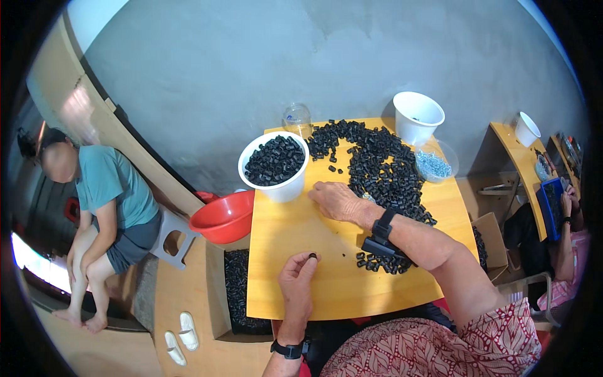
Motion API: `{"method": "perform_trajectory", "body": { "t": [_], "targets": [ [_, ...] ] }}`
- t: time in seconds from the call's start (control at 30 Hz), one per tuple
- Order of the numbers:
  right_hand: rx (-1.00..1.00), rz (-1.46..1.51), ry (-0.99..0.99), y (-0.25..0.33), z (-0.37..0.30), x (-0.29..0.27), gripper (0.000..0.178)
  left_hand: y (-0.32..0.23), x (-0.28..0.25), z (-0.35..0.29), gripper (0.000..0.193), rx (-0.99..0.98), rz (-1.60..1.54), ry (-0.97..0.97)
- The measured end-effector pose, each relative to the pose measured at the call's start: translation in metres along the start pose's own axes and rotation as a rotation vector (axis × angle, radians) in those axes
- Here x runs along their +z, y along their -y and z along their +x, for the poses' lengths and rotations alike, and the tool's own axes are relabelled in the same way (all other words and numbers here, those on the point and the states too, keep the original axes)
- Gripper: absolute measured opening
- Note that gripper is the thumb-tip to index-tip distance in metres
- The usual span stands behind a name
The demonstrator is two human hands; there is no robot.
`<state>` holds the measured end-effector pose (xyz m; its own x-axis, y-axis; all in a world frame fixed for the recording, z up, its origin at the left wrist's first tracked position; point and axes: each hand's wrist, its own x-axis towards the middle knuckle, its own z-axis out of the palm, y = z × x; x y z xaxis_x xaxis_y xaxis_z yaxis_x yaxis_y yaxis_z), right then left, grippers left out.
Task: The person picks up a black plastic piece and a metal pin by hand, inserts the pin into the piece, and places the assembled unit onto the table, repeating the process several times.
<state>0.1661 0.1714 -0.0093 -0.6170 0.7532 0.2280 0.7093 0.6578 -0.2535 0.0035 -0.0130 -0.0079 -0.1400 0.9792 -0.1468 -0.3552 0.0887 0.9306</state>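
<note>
Left hand (pixel 298 271): grip pinched on one small black ring (pixel 312 256), held near the counter (pixel 326 295) front edge; right hand (pixel 336 200) flat, empty, beside white bucket (pixel 276 164); best kept pinched lightly, upright.

A small wooden counter (pixel 295 295) carries a spread of small black tube pieces (pixel 383 166) from its far edge down toward its right edge. The left hand (pixel 298 279) rests near the near edge, its grip pinched on one black piece (pixel 312 256). The right hand (pixel 336 200) lies flat at the counter's middle, fingers pointing toward a white bucket (pixel 276 182) full of black pieces at the far left corner. An empty-looking white bucket (pixel 418 116) stands at the far right corner, beside a clear bowl of pale small parts (pixel 433 164). A red basin (pixel 225 217) sits off the left edge.
</note>
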Motion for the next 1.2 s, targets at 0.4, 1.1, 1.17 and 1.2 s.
{"method": "perform_trajectory", "body": {
  "t": [0.4,1.1,1.17,1.2],
  "targets": [
    [0.124,0.502,-0.130,0.059,-0.050,-0.062,0.009,-0.013,0.006,-0.003,0.014,0.068,0.034,0.020],
    [-0.134,0.612,-0.432,0.092,-0.134,-0.074,0.019,-0.016,0.039,-0.023,0.017,0.180,0.182,0.149],
    [-0.153,0.531,-0.428,0.091,-0.138,-0.073,0.018,-0.016,0.041,-0.023,0.016,0.191,0.229,0.154],
    [-0.140,0.528,-0.431,0.090,-0.141,-0.074,0.018,-0.014,0.041,-0.025,0.016,0.197,0.274,0.157]
  ]
}}
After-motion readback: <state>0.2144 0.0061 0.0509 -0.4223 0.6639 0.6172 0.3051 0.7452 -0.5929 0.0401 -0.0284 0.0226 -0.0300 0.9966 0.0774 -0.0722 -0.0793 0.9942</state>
